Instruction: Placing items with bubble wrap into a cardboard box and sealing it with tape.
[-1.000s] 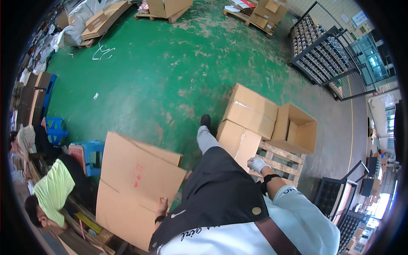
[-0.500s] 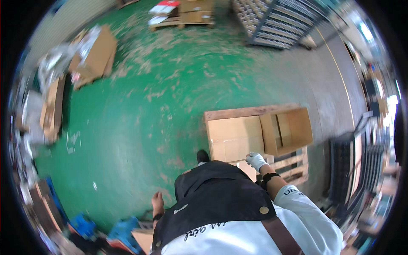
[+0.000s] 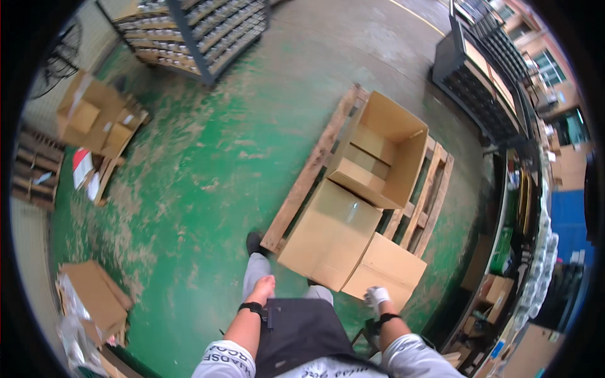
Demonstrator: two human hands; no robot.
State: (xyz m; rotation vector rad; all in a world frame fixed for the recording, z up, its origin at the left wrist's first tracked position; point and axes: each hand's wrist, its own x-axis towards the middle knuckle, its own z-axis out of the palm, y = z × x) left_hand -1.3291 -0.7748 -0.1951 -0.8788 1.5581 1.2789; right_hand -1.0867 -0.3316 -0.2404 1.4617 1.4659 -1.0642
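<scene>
My left hand (image 3: 263, 288), bare with a dark wristband, hangs by my grey trouser leg with its fingers curled in; nothing shows in it. A white glove covers my right hand (image 3: 377, 296), which is closed over the near edge of a low cardboard box (image 3: 392, 268). Whether it touches that box, or what its fingers may hold, is hidden. Left of the low box lies a larger closed cardboard box (image 3: 328, 230) with tape on top. Beyond it stands an open cardboard box (image 3: 403, 167), showing cardboard pieces inside. These boxes rest on or beside a wooden pallet (image 3: 309, 173).
Green worn floor (image 3: 183, 239) spreads to the left. A rack of metal parts (image 3: 195, 34) stands far off, with a dark rack (image 3: 472, 85) at the far right. Cartons (image 3: 104, 120) sit on a pallet at left. Cluttered shelving (image 3: 491, 309) runs along my right.
My view has swung to the right, so the pallet and boxes now lie more squarely ahead. Both forearms show more fully, and the low box is now in plain sight.
</scene>
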